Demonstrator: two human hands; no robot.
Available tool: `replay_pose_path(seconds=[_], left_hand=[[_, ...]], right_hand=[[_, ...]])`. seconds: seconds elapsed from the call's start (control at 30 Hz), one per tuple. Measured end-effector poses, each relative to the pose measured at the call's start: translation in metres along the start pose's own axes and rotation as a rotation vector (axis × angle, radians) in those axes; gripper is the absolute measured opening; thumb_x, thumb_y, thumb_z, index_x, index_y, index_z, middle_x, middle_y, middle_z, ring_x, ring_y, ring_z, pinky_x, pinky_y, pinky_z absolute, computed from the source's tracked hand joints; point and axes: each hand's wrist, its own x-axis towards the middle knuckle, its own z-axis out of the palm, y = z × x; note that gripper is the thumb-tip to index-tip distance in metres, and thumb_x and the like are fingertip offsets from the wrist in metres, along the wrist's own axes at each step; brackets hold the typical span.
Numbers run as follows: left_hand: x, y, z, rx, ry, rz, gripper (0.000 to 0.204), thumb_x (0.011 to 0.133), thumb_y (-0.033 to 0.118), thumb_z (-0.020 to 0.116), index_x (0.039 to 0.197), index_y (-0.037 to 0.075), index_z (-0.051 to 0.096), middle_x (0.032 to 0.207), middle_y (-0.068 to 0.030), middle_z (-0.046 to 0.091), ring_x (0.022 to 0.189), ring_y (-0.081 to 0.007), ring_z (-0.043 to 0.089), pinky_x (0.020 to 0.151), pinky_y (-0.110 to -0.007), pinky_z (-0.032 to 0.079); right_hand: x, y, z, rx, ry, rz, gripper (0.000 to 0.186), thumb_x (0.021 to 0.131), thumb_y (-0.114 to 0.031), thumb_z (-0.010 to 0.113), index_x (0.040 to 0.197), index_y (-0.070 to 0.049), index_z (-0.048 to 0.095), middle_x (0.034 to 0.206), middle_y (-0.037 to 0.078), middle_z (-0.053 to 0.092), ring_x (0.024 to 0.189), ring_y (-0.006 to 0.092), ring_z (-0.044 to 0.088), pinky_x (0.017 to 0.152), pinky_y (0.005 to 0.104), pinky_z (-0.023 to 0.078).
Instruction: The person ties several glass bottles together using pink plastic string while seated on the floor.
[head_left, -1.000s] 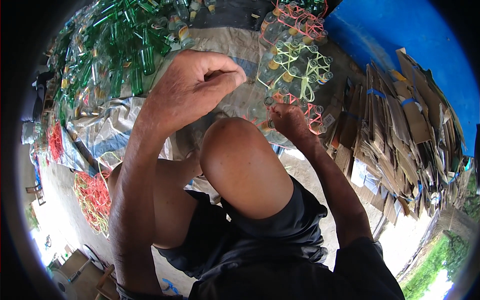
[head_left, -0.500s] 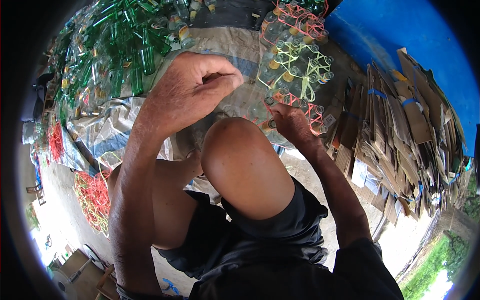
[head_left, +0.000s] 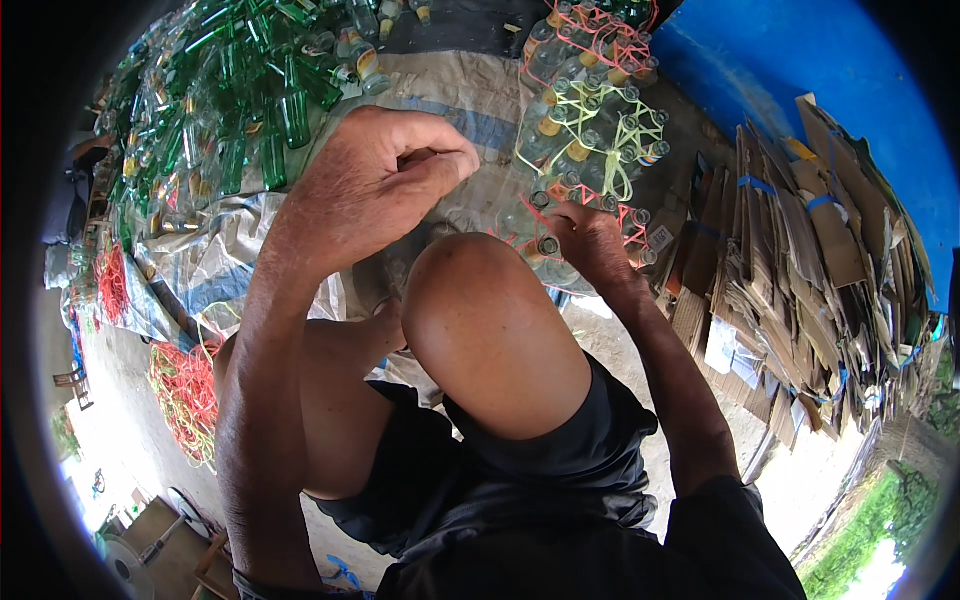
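Observation:
My left hand (head_left: 395, 170) is raised over the mat, left of the bottle bundles, thumb and fingertips pinched together; whatever is between them is too small to make out. Lower and to the right, my right hand (head_left: 592, 238) is closed at a bundle of clear glass bottles (head_left: 547, 246). A red plastic strap (head_left: 538, 207) shows at its fingertips, and more of it is laced around the bottle necks. Behind that, a second bundle is tied with a yellow-green strap (head_left: 617, 158) ending in loops. My hand hides part of the nearest bundle.
Green bottles (head_left: 272, 150) lie piled at far left. Clear bottles with red strapping (head_left: 600, 40) stand at the back. Stacked flattened cardboard (head_left: 790, 240) leans at right beside a blue panel (head_left: 820, 80). Tangled red and yellow straps (head_left: 185, 395) lie left of my bent knees.
My right hand has shifted slightly right and down, and the red strap by its fingertips shows more. The left hand has moved slightly left, still pinched.

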Motion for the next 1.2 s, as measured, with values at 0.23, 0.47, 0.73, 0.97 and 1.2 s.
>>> replay_pose_path(seconds=[0.23, 0.47, 0.73, 0.97, 1.2], left_hand=[[-0.002, 0.000, -0.003, 0.014, -0.010, -0.051, 0.013, 0.098, 0.009, 0.074, 0.103, -0.002, 0.077, 0.079, 0.0013, 0.067, 0.070, -0.0038, 0.052, 0.063, -0.024, 0.044], [-0.001, -0.002, -0.006, 0.059, -0.036, -0.080, 0.013, 0.099, 0.009, 0.073, 0.103, -0.003, 0.076, 0.085, -0.0021, 0.072, 0.077, -0.0057, 0.059, 0.069, -0.025, 0.050], [-0.001, -0.006, -0.006, 0.051, -0.051, -0.074, 0.013, 0.100, 0.007, 0.071, 0.104, -0.005, 0.075, 0.091, -0.0056, 0.076, 0.082, -0.0076, 0.065, 0.074, -0.026, 0.053], [0.000, -0.009, 0.000, 0.031, 0.016, 0.029, 0.016, 0.098, 0.012, 0.072, 0.098, -0.003, 0.077, 0.070, -0.0008, 0.063, 0.065, -0.0050, 0.050, 0.058, -0.027, 0.043], [-0.002, -0.008, -0.006, 0.081, -0.057, -0.066, 0.014, 0.100, 0.008, 0.070, 0.104, -0.004, 0.075, 0.093, -0.0072, 0.077, 0.084, -0.0098, 0.067, 0.075, -0.027, 0.054]], right_hand=[[-0.009, 0.008, -0.022, 0.081, 0.033, 0.199, 0.012, 0.095, -0.013, 0.067, 0.099, -0.007, 0.076, 0.077, 0.020, 0.069, 0.068, 0.0361, 0.070, 0.065, 0.0420, 0.057], [-0.024, 0.021, -0.047, 0.140, 0.081, 0.220, 0.008, 0.093, -0.005, 0.069, 0.098, -0.003, 0.075, 0.080, 0.016, 0.072, 0.069, 0.0244, 0.073, 0.066, 0.0351, 0.056], [-0.070, -0.032, -0.046, 0.381, -0.114, 0.547, 0.022, 0.103, -0.017, 0.066, 0.100, 0.004, 0.074, 0.076, 0.011, 0.075, 0.051, 0.0132, 0.064, 0.049, 0.0310, 0.051], [-0.085, -0.035, 0.005, 0.861, -0.250, 0.804, 0.058, 0.104, -0.052, 0.064, 0.120, 0.004, 0.067, 0.092, 0.011, 0.072, 0.063, 0.0128, 0.059, 0.056, 0.0290, 0.048], [-0.081, -0.014, 0.029, 1.347, -0.148, 1.021, 0.032, 0.103, -0.034, 0.068, 0.102, -0.002, 0.070, 0.080, 0.003, 0.065, 0.060, 0.0119, 0.057, 0.051, 0.0279, 0.045]])
